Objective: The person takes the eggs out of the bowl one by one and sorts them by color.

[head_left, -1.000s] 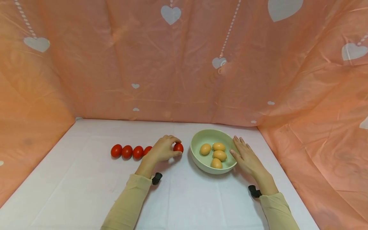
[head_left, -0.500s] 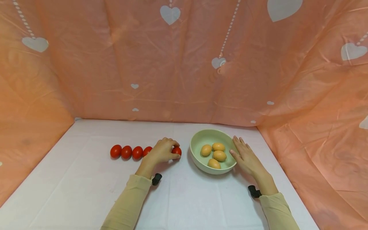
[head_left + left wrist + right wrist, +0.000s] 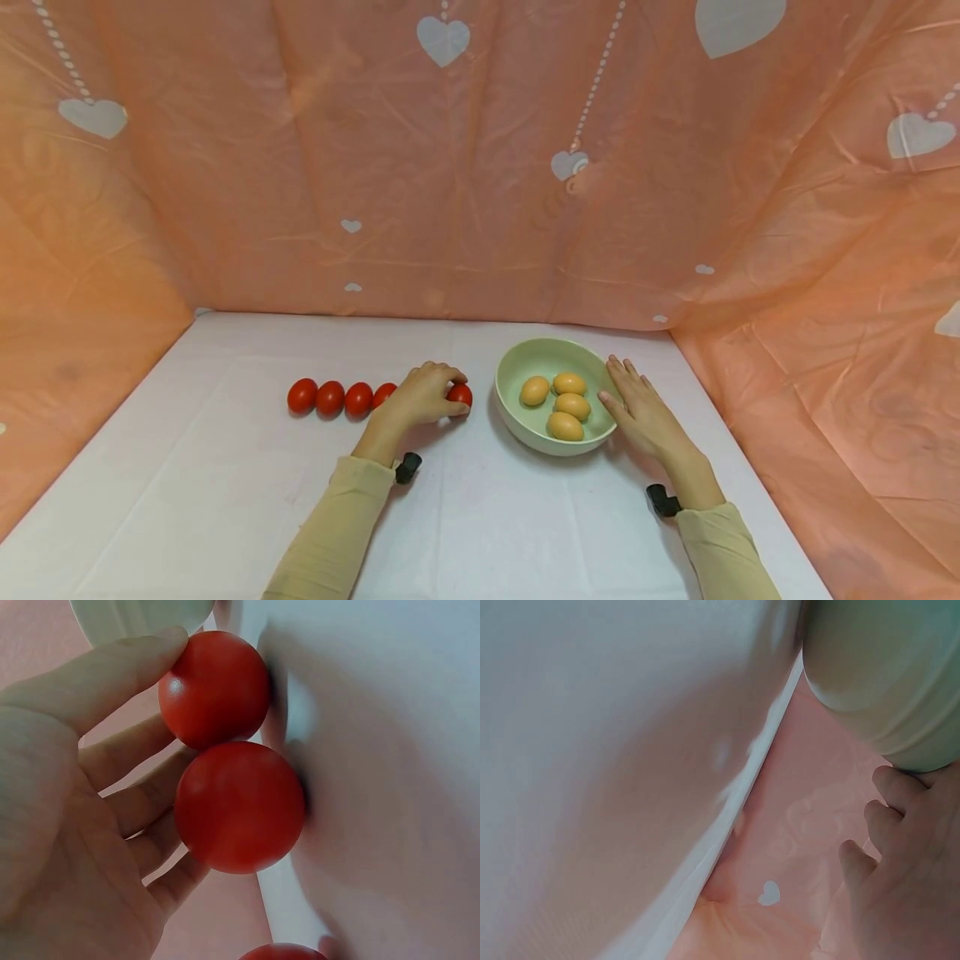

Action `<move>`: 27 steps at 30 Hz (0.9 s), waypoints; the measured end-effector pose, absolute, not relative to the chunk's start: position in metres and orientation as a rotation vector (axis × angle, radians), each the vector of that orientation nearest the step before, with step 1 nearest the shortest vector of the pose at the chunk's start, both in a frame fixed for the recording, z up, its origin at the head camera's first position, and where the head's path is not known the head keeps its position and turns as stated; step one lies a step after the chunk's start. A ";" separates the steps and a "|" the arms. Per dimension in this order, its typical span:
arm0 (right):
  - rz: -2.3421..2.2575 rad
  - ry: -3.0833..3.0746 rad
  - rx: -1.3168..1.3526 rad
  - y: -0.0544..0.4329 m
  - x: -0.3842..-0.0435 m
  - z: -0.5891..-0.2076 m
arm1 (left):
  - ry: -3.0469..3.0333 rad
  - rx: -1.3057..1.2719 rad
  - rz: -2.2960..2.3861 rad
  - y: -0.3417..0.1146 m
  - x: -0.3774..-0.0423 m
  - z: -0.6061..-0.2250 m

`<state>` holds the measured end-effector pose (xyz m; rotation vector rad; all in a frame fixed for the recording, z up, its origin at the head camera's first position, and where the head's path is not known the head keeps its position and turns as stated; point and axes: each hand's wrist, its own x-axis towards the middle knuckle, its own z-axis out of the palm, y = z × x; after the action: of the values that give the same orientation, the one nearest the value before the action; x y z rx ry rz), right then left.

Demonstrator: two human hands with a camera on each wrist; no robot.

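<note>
My left hand (image 3: 425, 395) pinches a red tomato (image 3: 461, 396) between thumb and fingers, low over the cloth. In the left wrist view that tomato (image 3: 214, 690) sits at the thumb tip, with another tomato (image 3: 240, 807) right beside it in front of the palm. More tomatoes stretch leftward in a row, among them the end tomato (image 3: 302, 397); the hand partly covers the row's right part. My right hand (image 3: 647, 415) lies with extended fingers against the right side of a pale green bowl (image 3: 517, 427). Several smooth yellow-orange egg-shaped things (image 3: 572, 407) lie inside the bowl.
A white cloth (image 3: 480, 533) covers the table. Behind and on both sides hangs an orange-pink curtain (image 3: 480, 250) with white hearts, meeting the table's back and side edges. The bowl stands just right of the left hand's tomato.
My left hand has moved slightly left and down with the tomato. The egg-shaped things in the bowl have rocked a little, most of all the front one. My right hand stays at the bowl.
</note>
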<state>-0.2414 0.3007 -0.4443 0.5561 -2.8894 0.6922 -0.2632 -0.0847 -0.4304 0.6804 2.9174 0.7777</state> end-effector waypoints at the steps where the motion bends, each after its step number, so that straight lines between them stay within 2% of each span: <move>1: 0.691 -2.889 0.557 0.301 -0.241 -0.444 | 2.920 0.679 0.775 -0.085 -0.263 -0.430; 20: 0.681 -2.885 0.557 0.300 -0.241 -0.443 | 2.901 0.659 0.797 -0.084 -0.261 -0.426; 27: 0.694 -2.877 0.561 0.300 -0.241 -0.444 | 2.925 0.740 0.826 -0.080 -0.262 -0.424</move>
<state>-0.2408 0.3001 -0.4435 0.5606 -2.8770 0.6940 -0.2618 -0.0798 -0.4242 0.7399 2.9247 0.8260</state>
